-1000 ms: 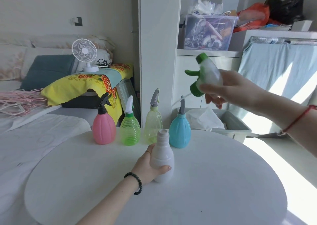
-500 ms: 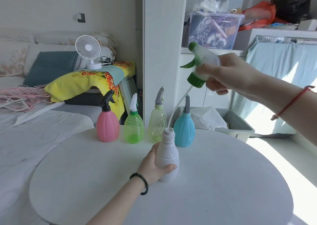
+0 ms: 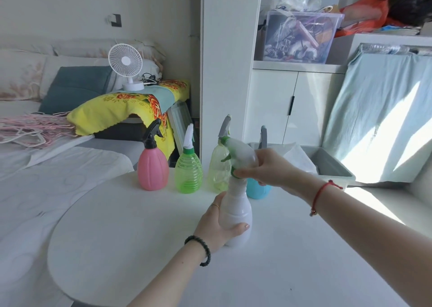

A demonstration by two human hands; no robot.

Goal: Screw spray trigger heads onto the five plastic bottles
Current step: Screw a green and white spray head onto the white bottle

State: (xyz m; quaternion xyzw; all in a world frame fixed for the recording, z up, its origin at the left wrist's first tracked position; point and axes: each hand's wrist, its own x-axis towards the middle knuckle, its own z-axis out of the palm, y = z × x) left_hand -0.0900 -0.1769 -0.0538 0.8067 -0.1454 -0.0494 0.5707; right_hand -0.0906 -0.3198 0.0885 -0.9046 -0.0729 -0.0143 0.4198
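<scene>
Far left there's the bed with its white quilted cover, a heap of pink hangers on it, a teal pillow behind, and a yellow flowered cloth draped over something with a small white fan standing on top. In front of me is the round white table, bright and bare at its near side. Along its far edge, the pink bottle with a black trigger head stands upright, just beside it the ribbed green bottle with a white head, then the pale yellow-green bottle with a grey head. My left hand wraps round the belly of the white bottle, which stands on the table nearer to me than the row. My right hand grips the white-and-green trigger head sitting right on that bottle's neck, fingers closed about its collar; I can't tell how far it's threaded. The blue bottle peeks out behind my right wrist. Past the white pillar there's a white cabinet with a clear storage box on top, a grey bin on the floor, and a pale blue sheet lit by sun at far right.
</scene>
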